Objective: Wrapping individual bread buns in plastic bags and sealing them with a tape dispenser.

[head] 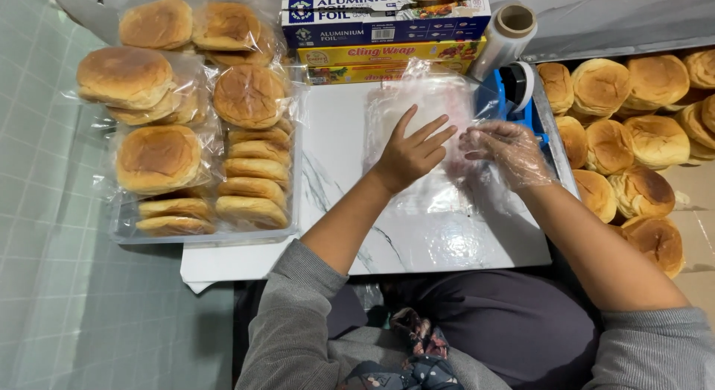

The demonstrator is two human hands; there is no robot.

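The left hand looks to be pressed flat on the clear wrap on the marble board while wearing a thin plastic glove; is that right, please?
Not quite: the left hand is bare. The head view shows the glove on the right hand. It is indeed flat on the clear wrap on the marble board.

From my seat this looks like a small home bakery packing spot set up on a pale tiled floor point(67, 286). At upper left, wrapped buns point(156, 159) pile in a clear tray point(201, 235); at right, bare buns point(633, 137) crowd a cardboard box. Foil and cling-wrap boxes point(383, 32) line the top of a marble-patterned board point(335, 137).
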